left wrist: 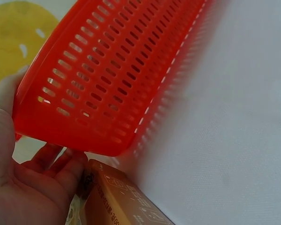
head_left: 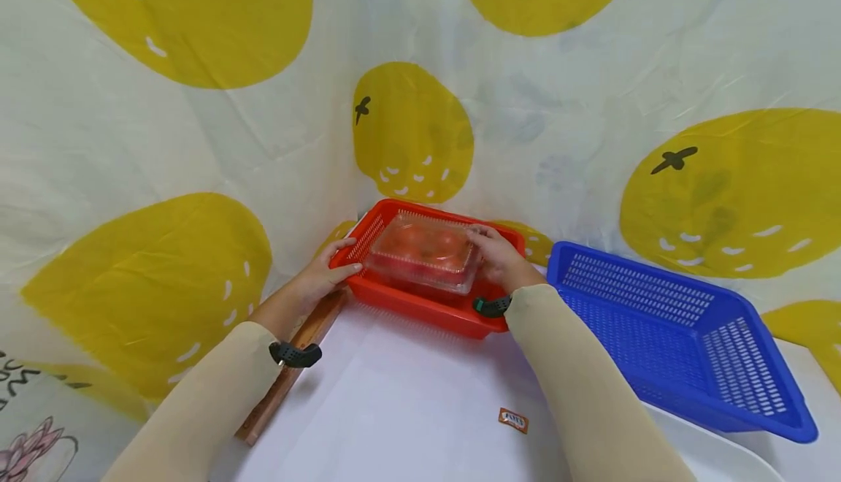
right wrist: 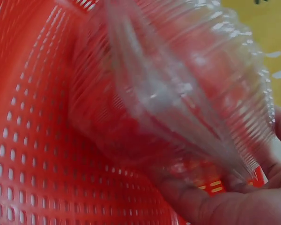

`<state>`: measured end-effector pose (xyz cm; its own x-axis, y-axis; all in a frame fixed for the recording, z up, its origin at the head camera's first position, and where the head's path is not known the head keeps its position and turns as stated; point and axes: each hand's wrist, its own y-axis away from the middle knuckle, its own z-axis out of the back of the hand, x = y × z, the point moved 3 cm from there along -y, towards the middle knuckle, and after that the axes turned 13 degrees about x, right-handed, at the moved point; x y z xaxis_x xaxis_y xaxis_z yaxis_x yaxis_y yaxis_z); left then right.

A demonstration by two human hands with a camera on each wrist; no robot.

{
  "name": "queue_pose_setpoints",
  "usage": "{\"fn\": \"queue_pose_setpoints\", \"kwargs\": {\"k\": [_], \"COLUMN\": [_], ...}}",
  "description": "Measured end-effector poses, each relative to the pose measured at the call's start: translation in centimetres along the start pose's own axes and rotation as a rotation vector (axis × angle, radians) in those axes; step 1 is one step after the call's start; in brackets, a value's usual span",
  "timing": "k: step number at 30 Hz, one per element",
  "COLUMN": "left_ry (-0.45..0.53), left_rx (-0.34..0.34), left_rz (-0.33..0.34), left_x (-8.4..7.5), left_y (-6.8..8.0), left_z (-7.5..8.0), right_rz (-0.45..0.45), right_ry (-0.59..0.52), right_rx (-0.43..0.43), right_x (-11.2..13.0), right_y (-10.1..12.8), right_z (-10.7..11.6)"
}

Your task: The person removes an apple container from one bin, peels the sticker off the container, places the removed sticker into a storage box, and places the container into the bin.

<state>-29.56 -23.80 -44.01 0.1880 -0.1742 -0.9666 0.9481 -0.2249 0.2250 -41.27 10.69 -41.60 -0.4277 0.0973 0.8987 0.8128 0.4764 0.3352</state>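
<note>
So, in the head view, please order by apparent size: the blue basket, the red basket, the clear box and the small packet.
1. blue basket, though it is nearer the camera, so unsure against the next
2. red basket
3. clear box
4. small packet

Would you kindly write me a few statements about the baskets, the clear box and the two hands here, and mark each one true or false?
1. The clear plastic clamshell box sits in the red basket. True.
2. The right hand rests in the blue basket. False: it holds the right end of the clamshell box, over the red basket.
3. The left hand holds the left rim of the red basket. True.
4. The blue basket holds a second clamshell box. False: nothing shows inside it.
5. The blue basket stands on the person's left. False: it stands to the right of the red basket.
6. A small orange-and-white label lies on the white tabletop. True.
</note>
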Motion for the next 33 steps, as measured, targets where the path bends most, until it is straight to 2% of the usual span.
{"fn": "queue_pose_setpoints", "kwargs": {"k": [3,10,16,22,26,30,33], "left_ry": [0.002,0.003,-0.022,-0.019,-0.028,-0.015,-0.009], "left_rx": [0.004,-0.001,-0.004,-0.002,0.013,0.038,0.055], "left_rz": [-0.008,0.011,0.019,0.011,0.002,-0.012,-0.020], "left_x": [-0.1,-0.1,0.0,-0.2,-0.3,-0.3,-0.5], "left_y": [-0.3,-0.6,-0.2,-0.1,-0.4,-1.0,-1.4], "left_z": [-0.1,-0.1,0.3,0.4,0.0,-0.1,-0.1], "right_rz": [0.024,0.010,-0.045,-0.057,-0.103,-0.105,-0.054], "right_ry": [0.078,0.306,0.424,0.447,0.460,0.405,0.308], "right_rx": [0.011,0.046,0.017,0.010,-0.016,-0.037,-0.046], "right_x": [0.0,0.2,-0.2,-0.1,-0.1,0.2,0.6], "right_y": [-0.2,-0.6,-0.3,-0.3,-0.1,0.3,0.7], "right_z": [0.1,-0.5,-1.4,-1.7,-1.2,-0.2,0.6]}}
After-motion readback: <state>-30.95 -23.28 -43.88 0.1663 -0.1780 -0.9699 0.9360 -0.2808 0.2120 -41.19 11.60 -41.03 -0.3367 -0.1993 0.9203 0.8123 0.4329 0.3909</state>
